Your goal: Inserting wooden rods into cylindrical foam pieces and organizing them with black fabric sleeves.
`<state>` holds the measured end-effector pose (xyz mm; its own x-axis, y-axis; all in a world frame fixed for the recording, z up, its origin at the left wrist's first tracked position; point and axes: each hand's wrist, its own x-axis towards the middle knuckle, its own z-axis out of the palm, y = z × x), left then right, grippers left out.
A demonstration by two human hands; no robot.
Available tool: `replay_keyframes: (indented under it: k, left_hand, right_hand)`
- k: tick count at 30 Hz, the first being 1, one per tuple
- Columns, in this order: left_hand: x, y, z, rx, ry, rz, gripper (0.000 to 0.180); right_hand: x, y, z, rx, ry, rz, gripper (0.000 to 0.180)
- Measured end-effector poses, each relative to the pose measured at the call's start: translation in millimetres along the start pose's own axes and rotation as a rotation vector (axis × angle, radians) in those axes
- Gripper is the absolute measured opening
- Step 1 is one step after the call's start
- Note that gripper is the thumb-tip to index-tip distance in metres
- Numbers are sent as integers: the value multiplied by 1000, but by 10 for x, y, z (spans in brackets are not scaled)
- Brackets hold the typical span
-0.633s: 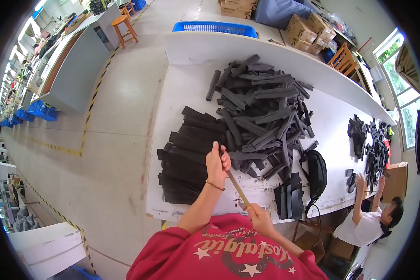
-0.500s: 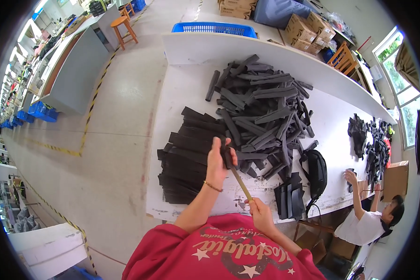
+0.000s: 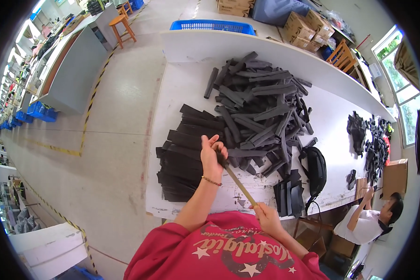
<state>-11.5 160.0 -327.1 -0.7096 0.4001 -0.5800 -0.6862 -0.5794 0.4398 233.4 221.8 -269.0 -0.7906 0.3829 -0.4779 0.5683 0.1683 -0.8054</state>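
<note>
My left hand (image 3: 212,155) is curled around a short black tube-like piece (image 3: 223,161), mostly hidden in the fingers. A thin olive-brown stick (image 3: 241,187) runs from that piece down to my right hand (image 3: 267,217), which is closed on its near end. Whether the stick's far tip is inside the piece is hidden. Under and left of my left hand lies a spread stack of flat black strips (image 3: 179,175). Beyond my hands is a big heap of dark grey rolled tubes (image 3: 266,112), made of something like fabric.
A black bag (image 3: 317,172) and some flat dark pieces (image 3: 289,195) lie to the right on the white table (image 3: 182,86). A raised board (image 3: 284,51) edges its far side, with a blue basket (image 3: 212,26) behind. At far right a co-worker (image 3: 364,224) sits near more black pieces (image 3: 377,149).
My left hand has shifted slightly left and its fingers have curled in more. The stick's near end and my right hand have moved a little right and nearer. The co-worker's arm has drawn back.
</note>
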Motion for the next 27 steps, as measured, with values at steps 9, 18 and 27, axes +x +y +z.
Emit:
replay_keyframes:
  k: [9, 18, 27]
  left_hand:
    - [-19, -168, -157, -17, -70, -95, 35]
    - [195, -172, -266, -6, -61, -176, 39]
    - [-167, -171, -88, 23, -294, -167, 49]
  right_hand:
    - [128, 203, 290, -154, 112, -139, 19]
    - [-31, 176, 49, 93, -92, 26, 22]
    - [163, 206, 198, 346, -4, 106, 25]
